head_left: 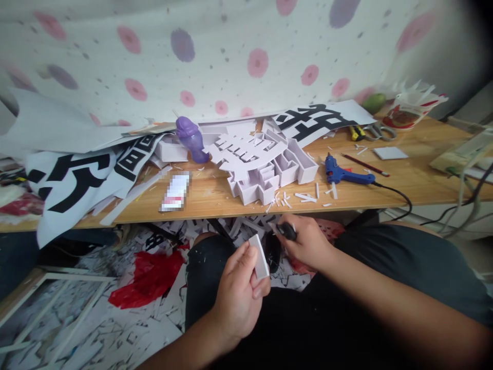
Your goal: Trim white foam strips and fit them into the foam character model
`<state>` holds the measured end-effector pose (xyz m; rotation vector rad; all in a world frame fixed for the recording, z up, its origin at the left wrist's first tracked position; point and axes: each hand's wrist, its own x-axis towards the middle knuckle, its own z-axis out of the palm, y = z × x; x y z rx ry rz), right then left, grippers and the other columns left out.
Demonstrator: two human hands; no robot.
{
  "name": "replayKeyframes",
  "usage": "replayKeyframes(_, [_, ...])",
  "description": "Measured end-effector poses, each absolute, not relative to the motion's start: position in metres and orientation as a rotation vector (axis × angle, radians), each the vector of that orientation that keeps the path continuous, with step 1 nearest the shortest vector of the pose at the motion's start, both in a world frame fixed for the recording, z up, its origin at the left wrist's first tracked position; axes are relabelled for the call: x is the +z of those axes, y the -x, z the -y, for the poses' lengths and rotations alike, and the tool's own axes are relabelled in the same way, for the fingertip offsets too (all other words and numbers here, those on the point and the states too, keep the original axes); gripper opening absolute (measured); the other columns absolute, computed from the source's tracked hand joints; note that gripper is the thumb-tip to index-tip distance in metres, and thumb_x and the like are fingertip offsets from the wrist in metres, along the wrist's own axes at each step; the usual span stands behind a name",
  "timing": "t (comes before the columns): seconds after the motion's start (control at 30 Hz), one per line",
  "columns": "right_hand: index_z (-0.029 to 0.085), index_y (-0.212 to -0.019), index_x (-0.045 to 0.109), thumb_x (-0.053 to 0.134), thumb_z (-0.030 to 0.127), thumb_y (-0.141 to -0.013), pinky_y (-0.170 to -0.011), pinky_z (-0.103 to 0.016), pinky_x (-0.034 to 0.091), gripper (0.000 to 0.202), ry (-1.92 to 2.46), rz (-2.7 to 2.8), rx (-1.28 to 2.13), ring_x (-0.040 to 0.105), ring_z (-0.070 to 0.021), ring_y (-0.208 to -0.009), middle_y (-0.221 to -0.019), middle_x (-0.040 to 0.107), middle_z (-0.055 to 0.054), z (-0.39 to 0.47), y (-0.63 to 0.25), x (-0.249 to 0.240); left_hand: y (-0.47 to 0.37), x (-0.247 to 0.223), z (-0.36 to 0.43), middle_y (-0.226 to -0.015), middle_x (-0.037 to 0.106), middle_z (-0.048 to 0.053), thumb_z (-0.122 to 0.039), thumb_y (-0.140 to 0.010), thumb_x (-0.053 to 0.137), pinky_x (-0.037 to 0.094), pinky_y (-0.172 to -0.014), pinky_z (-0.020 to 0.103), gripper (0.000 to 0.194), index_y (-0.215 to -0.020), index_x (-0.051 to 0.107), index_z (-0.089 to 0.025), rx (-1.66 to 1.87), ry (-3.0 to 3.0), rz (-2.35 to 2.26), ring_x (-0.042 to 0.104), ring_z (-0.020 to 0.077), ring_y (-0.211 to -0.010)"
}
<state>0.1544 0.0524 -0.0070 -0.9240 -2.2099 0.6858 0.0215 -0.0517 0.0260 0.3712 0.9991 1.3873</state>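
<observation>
Above my lap, my left hand [241, 288] pinches a small white foam-board piece [261, 259] between thumb and fingers. To its right and slightly higher, my right hand [308, 240] is wrapped round a black-handled utility knife [287, 230]. The knife's tip points left toward the white piece, apart from it. Beyond both hands, on the table, lies a white built-up letter shape [256, 164] with raised walls and open compartments. Thin white offcuts [306, 197] are scattered by the table's front edge.
A blue glue gun [346, 173] with a black cord and a pencil [365, 164] lie at right. Scissors [379, 132] and a snack tub [410, 110] stand behind. A purple bottle [190, 140], a phone [176, 191] and printed sheets [73, 174] occupy the left. Scraps cover the floor.
</observation>
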Motion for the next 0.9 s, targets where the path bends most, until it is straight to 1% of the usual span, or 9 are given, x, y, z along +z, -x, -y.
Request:
replayKeyframes(0.13, [0.016,-0.065,0.045,0.046,0.027,-0.083,-0.053,-0.019,0.034,0.021,0.944,2.132,0.771,0.043,-0.0092,-0.053,-0.057,0.047,0.002,-0.054,-0.154,-0.008,-0.018,0.024,0.048,-0.049,0.029,-0.008,-0.037,-0.077,0.063,0.019,-0.042,0.017,0.029,-0.070,0.044,-0.017,1.402,-0.449,-1.087,0.023,0.0037,-0.042])
replayKeyframes(0.23, [0.016,-0.066,0.048,0.049,0.028,-0.082,-0.054,-0.020,0.035,0.020,0.935,2.076,0.925,0.044,-0.0096,-0.055,-0.059,0.048,0.002,-0.053,-0.155,-0.004,-0.015,0.020,0.046,-0.051,0.032,-0.008,-0.039,-0.076,0.064,0.019,-0.041,0.016,0.028,-0.071,0.048,-0.016,1.430,-0.527,-1.151,0.023,0.0037,-0.044])
replayKeyframes(0.37, [0.015,-0.070,0.052,0.053,0.030,-0.081,-0.059,-0.021,0.038,0.019,0.900,1.972,1.215,0.046,-0.0105,-0.060,-0.063,0.050,0.002,-0.053,-0.159,0.004,-0.011,0.012,0.046,-0.050,0.037,-0.007,-0.039,-0.081,0.059,0.025,-0.042,0.017,0.023,-0.075,0.052,-0.018,1.383,-0.654,-1.253,0.030,0.0050,-0.044])
replayKeyframes(0.53, [0.015,-0.080,0.055,0.055,0.033,-0.083,-0.062,-0.021,0.040,0.019,0.849,1.986,1.338,0.049,-0.0116,-0.066,-0.070,0.053,0.001,-0.050,-0.163,0.008,-0.008,0.006,0.041,-0.053,0.041,-0.006,-0.042,-0.082,0.056,0.029,-0.045,0.018,0.025,-0.077,0.054,-0.018,1.334,-0.772,-1.302,0.036,0.0067,-0.046])
replayKeyframes(0.6, [0.016,-0.093,0.055,0.056,0.032,-0.083,-0.068,-0.022,0.042,0.019,0.913,2.053,1.268,0.053,-0.0133,-0.072,-0.079,0.057,-0.001,-0.049,-0.169,0.010,-0.008,0.006,0.039,-0.057,0.046,-0.004,-0.042,-0.081,0.056,0.033,-0.048,0.019,0.025,-0.079,0.056,-0.017,1.291,-0.835,-1.331,0.042,0.0081,-0.050])
replayKeyframes(0.67, [0.017,-0.109,0.052,0.058,0.027,-0.080,-0.078,-0.025,0.042,0.031,1.022,2.160,1.087,0.056,-0.0161,-0.084,-0.094,0.060,-0.003,-0.054,-0.181,0.015,-0.007,0.007,0.036,-0.064,0.054,-0.001,-0.040,-0.082,0.055,0.038,-0.055,0.021,0.024,-0.077,0.057,-0.017,1.223,-0.909,-1.344,0.049,0.0105,-0.058])
replayKeyframes(0.73, [0.018,-0.119,0.047,0.058,0.021,-0.078,-0.083,-0.025,0.041,0.042,1.143,2.230,0.890,0.055,-0.0169,-0.092,-0.104,0.059,-0.004,-0.067,-0.201,0.023,-0.005,0.008,0.031,-0.073,0.060,0.004,-0.039,-0.083,0.054,0.041,-0.061,0.024,0.024,-0.079,0.059,-0.016,1.116,-0.943,-1.323,0.055,0.0148,-0.067])
replayKeyframes(0.8, [0.018,-0.120,0.047,0.056,0.020,-0.079,-0.081,-0.022,0.041,0.041,1.313,2.246,0.713,0.055,-0.0152,-0.092,-0.105,0.059,-0.003,-0.085,-0.229,0.033,-0.004,0.008,0.024,-0.070,0.061,0.004,-0.040,-0.080,0.057,0.042,-0.058,0.025,0.025,-0.079,0.061,-0.016,1.037,-0.943,-1.295,0.056,0.0164,-0.064])
replayKeyframes(0.9, [0.015,-0.112,0.054,0.055,0.023,-0.080,-0.070,-0.021,0.041,0.033,1.642,2.186,0.473,0.056,-0.0154,-0.080,-0.094,0.061,-0.003,-0.122,-0.282,0.048,-0.002,0.009,0.012,-0.058,0.057,0.001,-0.041,-0.077,0.059,0.038,-0.054,0.024,0.026,-0.070,0.059,-0.016,1.045,-0.966,-1.262,0.050,0.0137,-0.055])
